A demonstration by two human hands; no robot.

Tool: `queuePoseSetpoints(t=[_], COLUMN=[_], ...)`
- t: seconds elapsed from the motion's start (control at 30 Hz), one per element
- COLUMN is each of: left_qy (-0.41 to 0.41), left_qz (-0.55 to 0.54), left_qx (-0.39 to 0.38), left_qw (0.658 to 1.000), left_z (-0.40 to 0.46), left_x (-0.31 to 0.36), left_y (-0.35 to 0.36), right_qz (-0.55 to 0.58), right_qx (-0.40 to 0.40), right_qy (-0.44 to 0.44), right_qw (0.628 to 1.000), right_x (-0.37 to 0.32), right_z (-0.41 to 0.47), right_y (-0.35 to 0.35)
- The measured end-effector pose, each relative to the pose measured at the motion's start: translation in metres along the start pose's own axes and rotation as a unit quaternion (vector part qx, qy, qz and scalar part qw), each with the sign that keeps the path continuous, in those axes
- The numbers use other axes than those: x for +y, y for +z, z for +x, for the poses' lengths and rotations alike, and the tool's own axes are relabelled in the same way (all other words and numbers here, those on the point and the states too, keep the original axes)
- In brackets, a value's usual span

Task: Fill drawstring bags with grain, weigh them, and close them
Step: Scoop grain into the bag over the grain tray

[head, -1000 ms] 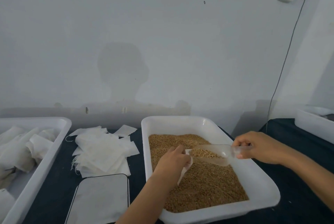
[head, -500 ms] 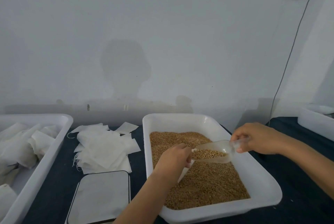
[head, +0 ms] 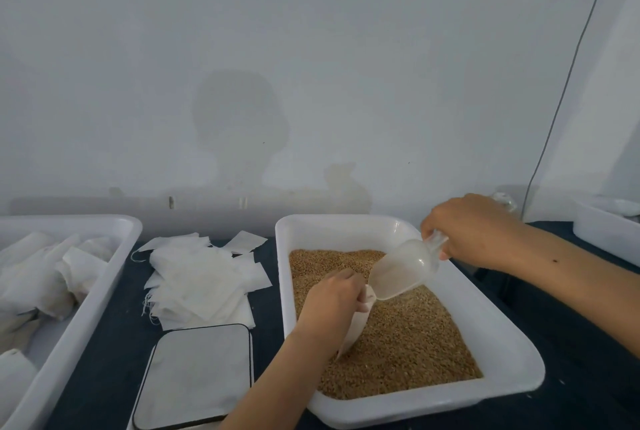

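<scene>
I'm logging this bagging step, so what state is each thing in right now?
Scoop: tilted mouth-down over the bag, looks emptied.
Bag: held open, standing in the grain.
Grain tray: holds grain, not to the rim.
Scale: nothing on it.
Left hand: grips the bag's mouth.
Right hand: grips the scoop's handle.
Spare bags: flat, piled.

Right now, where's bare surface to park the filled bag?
The scale platter is bare. There is a dark cloth strip between the scale and the grain tray, and more cloth right of that tray. It is crowded at the empty bag pile, at the left tray and over the grain, where left hand and right hand work.
</scene>
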State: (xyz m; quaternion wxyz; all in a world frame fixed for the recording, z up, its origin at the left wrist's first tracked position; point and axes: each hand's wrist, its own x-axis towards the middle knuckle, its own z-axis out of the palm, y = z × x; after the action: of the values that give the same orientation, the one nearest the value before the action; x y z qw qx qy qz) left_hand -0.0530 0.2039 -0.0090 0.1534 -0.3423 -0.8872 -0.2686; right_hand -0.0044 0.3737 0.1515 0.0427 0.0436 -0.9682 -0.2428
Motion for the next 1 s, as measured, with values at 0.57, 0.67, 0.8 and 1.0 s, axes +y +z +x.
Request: queuePoseSetpoints(t=[0.57, 0.67, 0.8, 1.0], left_qy=[-0.202, -0.215, -0.225, -0.23], left_qz=[-0.238, -0.238, -0.239, -0.234], left_qx=[0.14, 0.149, 0.179, 0.179], left_qw=[0.94, 0.935, 0.928, 0.928], left_z=[0.0, 0.001, 0.0, 0.0], left_x=[-0.006, -0.006, -0.005, -0.004], left_y=[-0.01, -0.009, -0.01, -0.01], right_qz=[0.164, 0.21, 0.305, 0.381], right_qx=[-0.148, -0.122, -0.104, -0.135], right_qy=[0.053, 0.047, 0.045, 0.01], right_qw=[0.974, 0.969, 0.946, 0.915], right_x=[-0.033, -0.047, -0.061, -0.044], right_z=[-0.009, -0.002, 0.002, -0.008], right_y=[0.082, 0.095, 0.114, 0.117])
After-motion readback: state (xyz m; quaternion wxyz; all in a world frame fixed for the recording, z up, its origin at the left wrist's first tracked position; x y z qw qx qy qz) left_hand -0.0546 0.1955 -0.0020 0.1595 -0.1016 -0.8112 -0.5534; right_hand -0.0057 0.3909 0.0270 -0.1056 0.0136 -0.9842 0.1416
